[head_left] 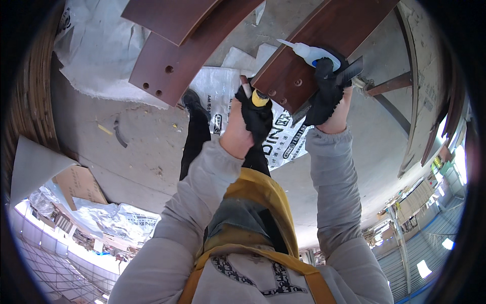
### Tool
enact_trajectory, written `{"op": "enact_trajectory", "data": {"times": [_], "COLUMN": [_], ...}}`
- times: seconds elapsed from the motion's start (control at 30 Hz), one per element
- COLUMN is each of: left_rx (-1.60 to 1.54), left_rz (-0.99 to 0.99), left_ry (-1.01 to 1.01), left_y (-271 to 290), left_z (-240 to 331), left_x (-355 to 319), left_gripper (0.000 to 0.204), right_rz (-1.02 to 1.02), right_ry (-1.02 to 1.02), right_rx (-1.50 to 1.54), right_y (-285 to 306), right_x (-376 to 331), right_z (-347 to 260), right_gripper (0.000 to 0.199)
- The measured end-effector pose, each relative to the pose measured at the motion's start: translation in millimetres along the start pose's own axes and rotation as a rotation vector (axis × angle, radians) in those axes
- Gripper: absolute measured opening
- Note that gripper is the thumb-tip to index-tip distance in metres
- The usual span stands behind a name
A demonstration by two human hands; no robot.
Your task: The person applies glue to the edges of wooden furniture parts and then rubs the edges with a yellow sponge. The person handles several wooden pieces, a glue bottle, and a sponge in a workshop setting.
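Note:
A dark red-brown wooden board (324, 35) with drilled holes in its end slants from the upper right. My right hand (326, 88), in a black glove, grips a small white glue bottle (311, 52) with a blue cap ring, its thin nozzle lying against the board's face. My left hand (250, 121), partly gloved in black, is closed on a tool with a yellow handle (259, 97) pressed at the board's drilled end. Grey sleeves and a yellow apron fill the lower middle.
Two more curved brown boards (177, 55) with holes lie at the upper left over white woven sacking (101, 61). A printed white sack (217, 91) lies on the concrete floor (136, 147) under the hands. Cardboard (76, 182) sits lower left; metal bars (390, 86) at right.

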State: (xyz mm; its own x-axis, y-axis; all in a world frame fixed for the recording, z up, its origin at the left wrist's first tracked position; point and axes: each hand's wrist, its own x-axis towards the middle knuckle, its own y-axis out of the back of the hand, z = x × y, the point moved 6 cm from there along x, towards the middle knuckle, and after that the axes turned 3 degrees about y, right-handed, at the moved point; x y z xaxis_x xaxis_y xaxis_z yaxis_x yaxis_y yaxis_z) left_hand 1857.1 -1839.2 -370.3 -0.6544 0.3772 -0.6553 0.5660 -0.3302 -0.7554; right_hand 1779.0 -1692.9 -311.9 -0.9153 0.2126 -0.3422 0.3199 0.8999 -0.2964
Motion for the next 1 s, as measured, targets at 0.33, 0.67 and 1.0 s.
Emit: {"op": "enact_trajectory", "data": {"times": [0.33,0.67,1.0], "left_rx": [-0.33,-0.241,-0.256], "left_rz": [-0.088,0.089,0.002], "left_ry": [0.274,0.208,0.222], "left_y": [-23,-24,-33], "left_z": [-58,-71,-44], "left_x": [-22,-24,-30], "left_gripper": [0.028,0.024,0.03], "right_rz": [-0.072,-0.071,-0.137], "right_ry": [0.063,0.053,0.029], "right_rx": [-0.071,-0.057,-0.108], "right_y": [-11,-15,-15], "right_x": [0,3,3], "right_z": [-9,-13,-11], "right_gripper": [0.029,0.026,0.031]}}
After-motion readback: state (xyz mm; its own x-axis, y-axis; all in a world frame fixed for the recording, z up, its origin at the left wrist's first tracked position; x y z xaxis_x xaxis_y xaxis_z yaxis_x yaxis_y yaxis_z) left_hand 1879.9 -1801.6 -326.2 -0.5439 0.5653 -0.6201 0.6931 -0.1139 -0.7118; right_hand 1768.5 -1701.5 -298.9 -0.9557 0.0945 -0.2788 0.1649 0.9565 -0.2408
